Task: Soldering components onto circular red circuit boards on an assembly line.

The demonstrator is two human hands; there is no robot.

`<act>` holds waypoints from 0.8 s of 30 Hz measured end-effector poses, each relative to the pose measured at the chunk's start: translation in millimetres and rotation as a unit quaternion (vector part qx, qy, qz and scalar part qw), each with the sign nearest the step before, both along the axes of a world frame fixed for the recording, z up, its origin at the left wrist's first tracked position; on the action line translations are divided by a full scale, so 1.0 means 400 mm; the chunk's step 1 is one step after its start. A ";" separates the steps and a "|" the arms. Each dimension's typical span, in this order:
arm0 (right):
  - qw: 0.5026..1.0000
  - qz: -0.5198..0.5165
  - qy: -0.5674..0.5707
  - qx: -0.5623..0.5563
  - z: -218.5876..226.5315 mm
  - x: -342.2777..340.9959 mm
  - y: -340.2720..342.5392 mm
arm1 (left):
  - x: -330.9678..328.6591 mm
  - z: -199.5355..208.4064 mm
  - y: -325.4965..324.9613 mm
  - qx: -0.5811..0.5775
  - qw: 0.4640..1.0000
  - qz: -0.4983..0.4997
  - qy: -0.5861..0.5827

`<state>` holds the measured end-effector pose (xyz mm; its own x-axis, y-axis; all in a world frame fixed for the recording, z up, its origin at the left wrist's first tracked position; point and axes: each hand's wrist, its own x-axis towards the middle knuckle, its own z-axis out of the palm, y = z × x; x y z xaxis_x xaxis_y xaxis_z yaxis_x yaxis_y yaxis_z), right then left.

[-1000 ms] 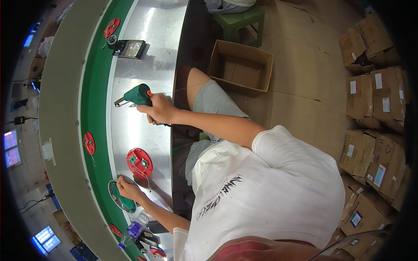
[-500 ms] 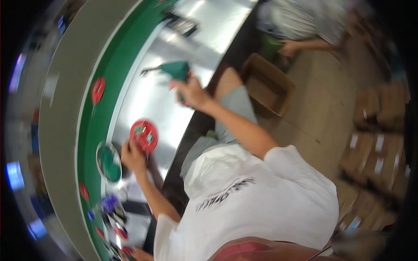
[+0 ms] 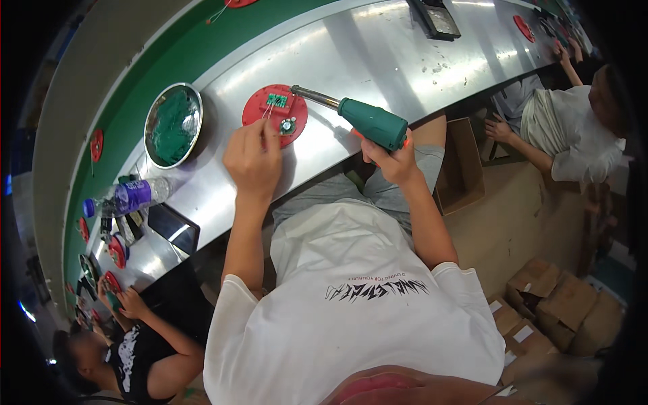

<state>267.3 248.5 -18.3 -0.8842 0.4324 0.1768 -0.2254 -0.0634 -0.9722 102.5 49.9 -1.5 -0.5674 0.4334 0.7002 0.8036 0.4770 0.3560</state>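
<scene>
A round red plastic housing point(image 3: 256, 103) lies on the metal bench, with a small green circuit board point(image 3: 277, 100) on it and a second small board point(image 3: 287, 126) carrying a round part. My left hand point(image 3: 253, 158) is closed in a pinch on thin wires point(image 3: 268, 113) that run to the upper board. Wrapped round the handle of a green pistol-shaped soldering gun point(image 3: 371, 121), my right hand point(image 3: 397, 160) holds it with the metal barrel pointing left. The gun's tip is over the housing's upper right edge, close to the board; whether they touch I cannot tell.
Left of the housing stands a metal bowl point(image 3: 200, 128) of green pieces. A bottle with a purple label point(image 3: 131, 196) and a dark flat device point(image 3: 174, 227) lie nearer. More red housings point(image 3: 97, 145) sit on the green belt point(image 3: 128, 101). Co-workers sit on both sides; a cardboard box point(image 3: 466, 165) stands right.
My view has turned, and both hands appear closer together. The soldering gun, formerly away from the red housing, now has its tip over it. My left hand has come to the wires.
</scene>
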 end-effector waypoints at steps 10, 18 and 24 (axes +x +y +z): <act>0.999 0.026 -0.006 0.026 -0.010 -0.029 0.021 | -0.033 -0.047 -0.034 -0.062 0.998 0.029 0.018; 0.990 0.040 0.023 0.134 -0.014 -0.076 -0.006 | -0.053 -0.057 -0.036 0.017 0.999 0.040 -0.017; 0.993 0.058 -0.030 0.103 0.013 -0.088 -0.013 | -0.063 -0.074 -0.032 0.011 0.999 0.039 -0.017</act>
